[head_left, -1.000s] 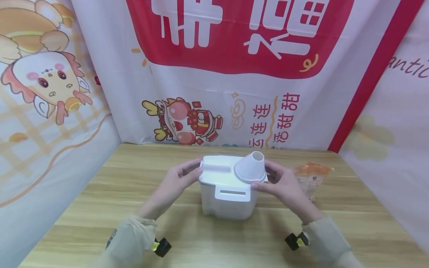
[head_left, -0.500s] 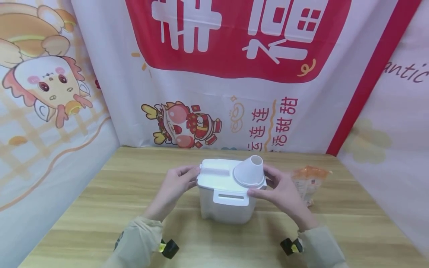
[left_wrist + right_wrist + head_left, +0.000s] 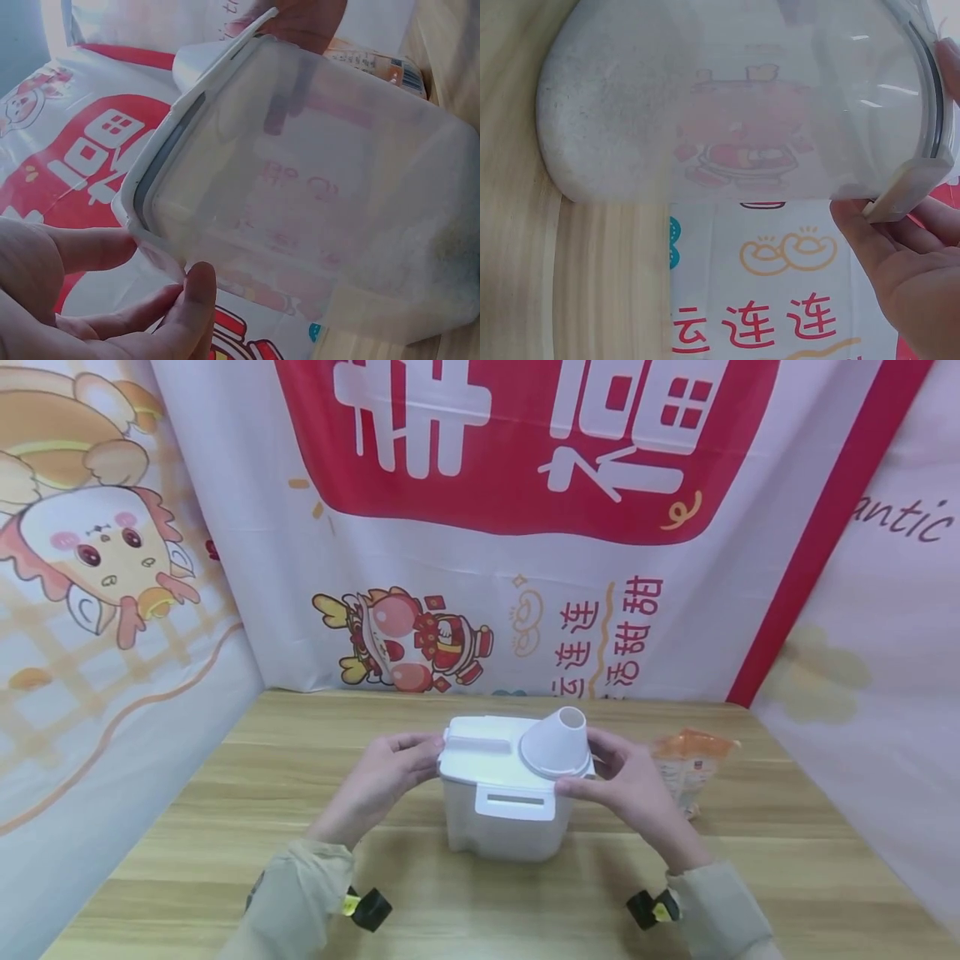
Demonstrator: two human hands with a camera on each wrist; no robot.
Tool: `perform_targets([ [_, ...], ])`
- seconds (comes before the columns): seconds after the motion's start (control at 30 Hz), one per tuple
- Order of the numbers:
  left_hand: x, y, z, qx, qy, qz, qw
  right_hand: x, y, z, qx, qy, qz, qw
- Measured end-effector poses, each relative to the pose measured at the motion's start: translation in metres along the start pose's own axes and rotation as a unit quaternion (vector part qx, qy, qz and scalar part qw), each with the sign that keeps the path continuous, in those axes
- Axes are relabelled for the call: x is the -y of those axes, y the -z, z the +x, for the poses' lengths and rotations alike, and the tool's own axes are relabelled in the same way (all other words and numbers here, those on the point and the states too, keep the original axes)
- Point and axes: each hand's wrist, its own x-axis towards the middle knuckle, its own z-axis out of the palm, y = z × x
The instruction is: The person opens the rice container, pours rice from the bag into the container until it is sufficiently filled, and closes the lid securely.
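Note:
A translucent storage container [image 3: 504, 831] stands upright on the wooden table, its white lid [image 3: 483, 762] seated on top. The lid carries a cone-shaped spout [image 3: 555, 747] at its right end and a slotted latch tab [image 3: 515, 802] at the front. My left hand [image 3: 386, 781] pinches the lid's left end; in the left wrist view, thumb and fingers meet at the rim's corner. My right hand [image 3: 626, 785] grips the right end, with the thumb at the front rim and fingers behind the spout. White grainy contents [image 3: 439, 255] lie in the container's bottom.
An orange and clear plastic packet [image 3: 690, 768] stands behind the right hand. Printed cloth sheets [image 3: 450, 560] hang behind and on both sides of the wooden table [image 3: 187, 860].
Both hands stay at the lid's ends. The left hand's fingers have shifted slightly at the rim. The whole head view has moved a little, while the container keeps its place on the table.

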Motion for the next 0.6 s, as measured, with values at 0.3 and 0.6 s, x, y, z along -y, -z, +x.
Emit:
perform_targets([
  [0.3,0.003,0.014,0.009,0.057,0.044,-0.099,0.9925,0.000,0.000,0.002,0.006,0.008,-0.013,1.000],
  [0.6,0.012,0.018,0.015,0.059,0.089,-0.167,0.9801,-0.004,0.001,0.002,0.003,-0.005,-0.001,1.000],
])
